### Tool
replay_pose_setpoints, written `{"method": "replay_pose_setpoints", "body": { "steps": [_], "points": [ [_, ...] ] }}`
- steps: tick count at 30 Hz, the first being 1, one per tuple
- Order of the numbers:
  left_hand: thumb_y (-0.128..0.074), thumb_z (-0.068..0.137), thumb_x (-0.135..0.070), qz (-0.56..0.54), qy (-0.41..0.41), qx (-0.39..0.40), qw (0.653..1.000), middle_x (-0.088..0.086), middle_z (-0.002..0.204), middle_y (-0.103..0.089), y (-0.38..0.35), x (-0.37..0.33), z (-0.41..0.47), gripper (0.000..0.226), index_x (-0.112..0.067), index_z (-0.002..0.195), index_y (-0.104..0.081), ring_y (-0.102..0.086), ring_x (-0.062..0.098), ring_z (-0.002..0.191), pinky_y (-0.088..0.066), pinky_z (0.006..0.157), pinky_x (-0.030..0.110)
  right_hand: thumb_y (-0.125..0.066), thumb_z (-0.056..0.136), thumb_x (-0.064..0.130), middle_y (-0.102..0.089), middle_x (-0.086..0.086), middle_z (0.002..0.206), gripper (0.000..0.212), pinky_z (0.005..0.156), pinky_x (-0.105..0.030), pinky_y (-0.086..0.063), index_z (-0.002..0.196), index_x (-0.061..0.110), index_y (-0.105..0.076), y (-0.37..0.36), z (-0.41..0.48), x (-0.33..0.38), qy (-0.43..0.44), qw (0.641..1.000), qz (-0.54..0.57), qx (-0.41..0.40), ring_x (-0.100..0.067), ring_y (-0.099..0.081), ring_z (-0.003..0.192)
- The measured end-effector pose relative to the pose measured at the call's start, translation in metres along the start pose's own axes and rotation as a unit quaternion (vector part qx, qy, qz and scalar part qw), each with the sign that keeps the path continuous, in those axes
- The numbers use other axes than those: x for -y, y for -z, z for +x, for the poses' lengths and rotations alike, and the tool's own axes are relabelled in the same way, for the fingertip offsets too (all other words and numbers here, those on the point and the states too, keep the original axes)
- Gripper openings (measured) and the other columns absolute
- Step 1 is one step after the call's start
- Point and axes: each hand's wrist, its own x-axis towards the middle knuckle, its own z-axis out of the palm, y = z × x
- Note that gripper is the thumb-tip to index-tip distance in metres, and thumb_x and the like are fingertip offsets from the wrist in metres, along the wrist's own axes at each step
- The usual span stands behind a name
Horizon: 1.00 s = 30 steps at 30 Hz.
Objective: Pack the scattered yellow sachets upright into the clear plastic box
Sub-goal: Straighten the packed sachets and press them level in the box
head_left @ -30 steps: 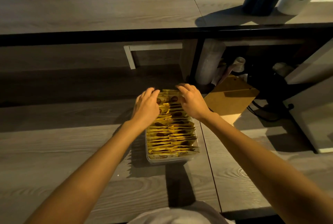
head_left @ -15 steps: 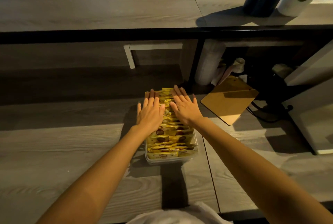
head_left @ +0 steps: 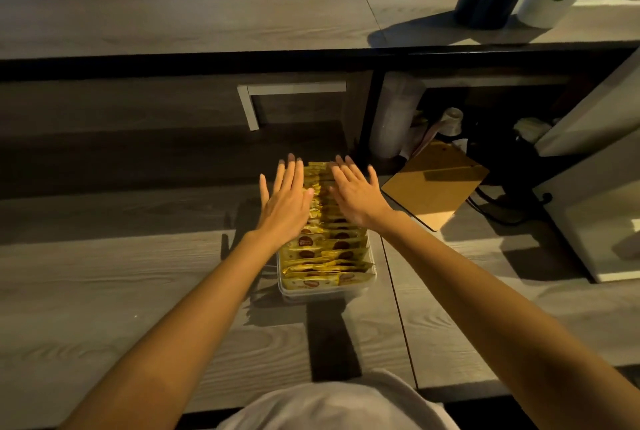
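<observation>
Head view shows both hands flat and splayed over the clear plastic box [head_left: 325, 291] at the middle of the grey worktop [head_left: 104, 291]. Left hand [head_left: 287, 208] and right hand [head_left: 356, 195] grasp nothing; their fingers [head_left: 372, 175] are spread toward 12 o'clock. Palms seem to rest on the yellow sachets [head_left: 325, 253], though contact is hard to confirm. Sachets stand upright in rows; the far rows are hidden. A tan board [head_left: 436, 183] lies at 2 o'clock.
</observation>
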Motion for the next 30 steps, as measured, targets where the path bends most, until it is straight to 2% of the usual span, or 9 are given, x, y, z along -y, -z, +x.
{"method": "replay_pose_setpoints", "body": {
  "steps": [3, 7, 12, 20, 30],
  "points": [
    [-0.018, 0.101, -0.028, 0.004, 0.009, -0.022, 1.0, 0.003, 0.157, 0.014, 0.0, -0.007, -0.025, 0.055, -0.014, 0.148, 0.006, 0.014, 0.016, 0.145, 0.011, 0.115, 0.042, -0.021, 0.102, 0.03, -0.003, -0.002, 0.159, 0.051, 0.117, -0.045, 0.007, 0.149, 0.014, -0.009, 0.001, -0.025, 0.003, -0.01, 1.0, 0.014, -0.02, -0.018, 0.005, 0.147],
    [-0.018, 0.101, -0.026, 0.005, 0.027, 0.002, 1.0, 0.003, 0.158, 0.01, -0.009, -0.014, -0.061, 0.053, -0.013, 0.149, 0.002, 0.012, 0.014, 0.145, 0.008, 0.117, 0.039, -0.021, 0.102, 0.031, -0.004, 0.0, 0.159, 0.052, 0.117, -0.039, 0.01, 0.15, 0.017, -0.009, -0.014, -0.065, 0.009, -0.016, 0.998, 0.057, -0.032, -0.015, 0.005, 0.147],
    [-0.013, 0.101, -0.033, 0.003, 0.036, 0.036, 0.999, 0.001, 0.158, 0.011, -0.033, -0.017, -0.094, 0.053, -0.017, 0.148, 0.004, 0.013, 0.013, 0.145, 0.009, 0.117, 0.037, -0.02, 0.101, 0.034, -0.003, 0.002, 0.159, 0.051, 0.117, -0.038, 0.008, 0.149, 0.021, -0.007, -0.04, -0.095, 0.009, -0.014, 0.996, 0.088, -0.01, -0.012, 0.006, 0.147],
    [-0.014, 0.1, -0.037, 0.02, 0.026, 0.001, 0.999, 0.004, 0.158, 0.008, -0.039, -0.007, -0.068, 0.055, -0.017, 0.148, 0.003, 0.01, 0.016, 0.146, 0.001, 0.119, 0.039, -0.018, 0.101, 0.039, 0.001, 0.001, 0.159, 0.051, 0.118, -0.04, 0.003, 0.149, 0.024, -0.011, -0.045, -0.071, 0.001, -0.022, 0.996, 0.081, -0.018, -0.015, 0.007, 0.147],
    [-0.014, 0.099, -0.04, 0.026, 0.034, 0.012, 0.999, 0.004, 0.157, 0.016, -0.042, -0.004, -0.049, 0.058, -0.019, 0.147, 0.011, 0.015, 0.02, 0.145, -0.001, 0.118, 0.043, -0.017, 0.101, 0.038, 0.006, 0.001, 0.159, 0.05, 0.118, -0.04, -0.001, 0.149, 0.028, -0.008, -0.052, -0.052, -0.005, -0.02, 0.998, 0.046, -0.024, -0.017, 0.01, 0.147]
  ]
}}
